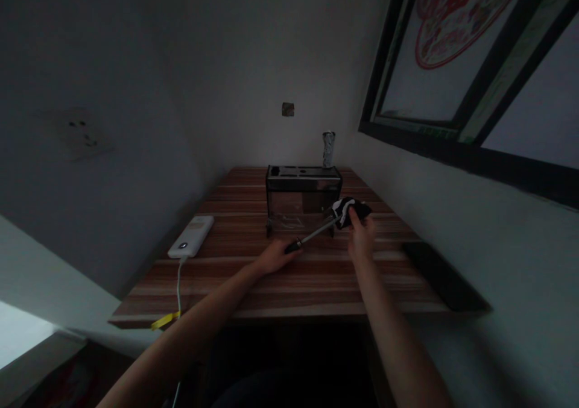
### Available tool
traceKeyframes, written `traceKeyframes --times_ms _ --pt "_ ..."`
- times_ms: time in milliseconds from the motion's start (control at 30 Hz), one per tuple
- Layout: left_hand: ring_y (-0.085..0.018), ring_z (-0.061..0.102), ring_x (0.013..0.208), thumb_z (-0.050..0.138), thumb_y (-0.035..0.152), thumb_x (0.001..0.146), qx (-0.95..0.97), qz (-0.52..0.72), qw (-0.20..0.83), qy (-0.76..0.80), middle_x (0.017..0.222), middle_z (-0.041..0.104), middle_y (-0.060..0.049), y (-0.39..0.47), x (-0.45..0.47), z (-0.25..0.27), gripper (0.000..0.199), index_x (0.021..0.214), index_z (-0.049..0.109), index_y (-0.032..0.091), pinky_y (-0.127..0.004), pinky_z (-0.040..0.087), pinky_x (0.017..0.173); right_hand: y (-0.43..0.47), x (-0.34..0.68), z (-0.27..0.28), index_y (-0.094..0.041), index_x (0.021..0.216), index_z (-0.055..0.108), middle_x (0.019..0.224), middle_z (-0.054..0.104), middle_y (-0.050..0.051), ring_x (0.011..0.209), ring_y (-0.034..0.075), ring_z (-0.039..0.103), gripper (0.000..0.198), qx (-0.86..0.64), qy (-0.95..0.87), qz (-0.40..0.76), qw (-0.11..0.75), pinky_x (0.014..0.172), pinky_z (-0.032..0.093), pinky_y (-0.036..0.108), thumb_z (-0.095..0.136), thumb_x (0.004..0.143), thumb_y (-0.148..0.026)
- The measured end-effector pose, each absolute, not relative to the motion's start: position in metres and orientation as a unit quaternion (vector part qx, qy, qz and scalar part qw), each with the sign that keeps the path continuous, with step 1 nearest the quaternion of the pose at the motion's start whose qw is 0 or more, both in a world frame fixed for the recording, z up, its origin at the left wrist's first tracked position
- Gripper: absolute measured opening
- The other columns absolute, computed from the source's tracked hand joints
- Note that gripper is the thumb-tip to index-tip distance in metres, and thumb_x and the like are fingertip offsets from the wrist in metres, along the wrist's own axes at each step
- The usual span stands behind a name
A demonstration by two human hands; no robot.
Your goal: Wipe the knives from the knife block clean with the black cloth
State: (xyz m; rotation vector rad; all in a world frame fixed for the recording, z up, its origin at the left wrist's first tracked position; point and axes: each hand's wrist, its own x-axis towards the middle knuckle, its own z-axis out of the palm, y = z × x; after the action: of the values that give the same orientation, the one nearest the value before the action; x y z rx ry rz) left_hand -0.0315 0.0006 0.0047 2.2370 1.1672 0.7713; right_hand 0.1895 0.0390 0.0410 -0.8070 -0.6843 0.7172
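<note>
On the left wall [113, 209] was a socket [82, 133]; a white power bank [192, 237] lay on the striped tabletop [316, 282]. The left grip [275, 256] held a rod [318, 231] by its handle [293, 246], slanting before a case [304, 183] topped with a foil tube [329, 150]. The right grip [361, 234] pinched a cloth [342, 209] at the rod's far end. A dark slab [446, 276] lay by the right wall [520, 245], below a window [409, 97].

Probably a home room: wood-grain table [316, 290], wall socket [82, 134], red-decorated window [441, 88].
</note>
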Motion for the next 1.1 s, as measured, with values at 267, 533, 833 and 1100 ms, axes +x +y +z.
traceKeyframes --times_ms 267,533,833,1100 --pt "-0.014 0.056 0.068 0.050 0.036 0.082 0.826 0.269 0.245 0.431 0.073 0.062 -0.001 -0.001 -0.032 0.007 0.027 0.086 0.062 0.013 -0.021 0.040 0.064 0.039 0.202 0.049 -0.018 0.087 0.065 0.090 0.068 0.001 0.084 0.014 0.063 0.033 -0.319 -0.261 0.349 0.842 0.079 0.049 0.029 0.073 0.058 -0.033" --pt "-0.013 0.053 0.064 0.049 0.037 0.082 0.829 0.251 0.240 0.439 0.070 0.061 -0.001 0.000 -0.031 0.005 0.028 0.085 0.063 0.012 -0.021 0.039 0.060 0.043 0.205 0.046 -0.018 0.089 0.065 0.089 0.068 0.001 0.078 0.014 0.063 0.037 -0.318 -0.252 0.366 0.837 0.069 0.051 0.027 0.073 0.058 -0.036" --pt "-0.013 0.054 0.069 0.048 0.036 0.083 0.823 0.279 0.249 0.428 0.075 0.060 -0.001 -0.001 -0.032 0.010 0.027 0.088 0.061 0.012 -0.021 0.040 0.065 0.040 0.184 0.036 -0.018 0.085 0.066 0.087 0.069 0.001 0.079 0.014 0.064 0.032 -0.335 -0.350 0.423 0.766 0.071 0.050 0.027 0.074 0.058 -0.034" --pt "-0.013 0.053 0.068 0.048 0.038 0.084 0.819 0.309 0.239 0.420 0.074 0.060 -0.001 0.002 -0.032 0.005 0.028 0.083 0.060 0.012 -0.023 0.041 0.066 0.031 0.164 0.026 -0.017 0.084 0.066 0.084 0.070 0.002 0.076 0.017 0.064 0.032 -0.366 -0.490 0.462 0.642 0.070 0.050 0.030 0.074 0.059 -0.036"
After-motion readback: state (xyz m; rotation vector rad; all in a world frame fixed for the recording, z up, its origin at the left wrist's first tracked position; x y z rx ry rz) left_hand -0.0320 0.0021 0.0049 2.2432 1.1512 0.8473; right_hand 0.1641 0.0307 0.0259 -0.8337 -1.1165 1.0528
